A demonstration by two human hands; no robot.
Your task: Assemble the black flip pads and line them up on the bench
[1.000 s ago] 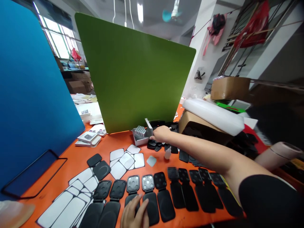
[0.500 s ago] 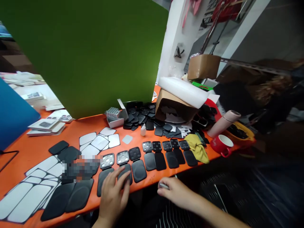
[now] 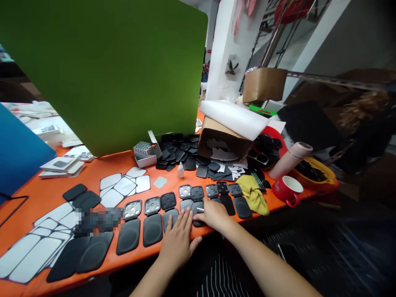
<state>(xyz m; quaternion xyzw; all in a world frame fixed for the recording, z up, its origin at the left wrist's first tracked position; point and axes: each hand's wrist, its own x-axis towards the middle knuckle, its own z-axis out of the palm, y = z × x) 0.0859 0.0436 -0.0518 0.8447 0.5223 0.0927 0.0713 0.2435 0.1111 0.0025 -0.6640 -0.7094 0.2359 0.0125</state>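
- Evidently, the work is standing partway along: a row of black cases (image 3: 152, 229) is lying opened out along the near edge of the counter (image 3: 93, 175), each joining a small square half to a longer panel.
- Some square halves are showing pale round spots and others dark ones; from where I'm standing, I cannot tell whether that is separating finished from unfinished.
- A silvery piece (image 3: 200, 210) is sitting in the person's grip, so I'm judging that at least one case is awaiting attention.
- More supplies are waiting: a white box (image 3: 147, 161) with rows of small cylinders (image 3: 142, 148) is sitting at 11 o'clock from the left hand (image 3: 177, 239), and a heap of black pieces (image 3: 177, 154) is spreading beyond the bottle (image 3: 180, 170) at 12.
- The hands are working near each other without clasping, the right hand (image 3: 213, 212) lying at about 2 o'clock from the left.
- The left is lying flat, fingers outstretched over the black panels; the right is pinching the silvery piece just above a case's longer panel.
- Other cases are stretching away from the left hand towards 9 and 10 o'clock, and from the right towards 2 and 3, where a yellow cloth (image 3: 252, 194) is bunching up.
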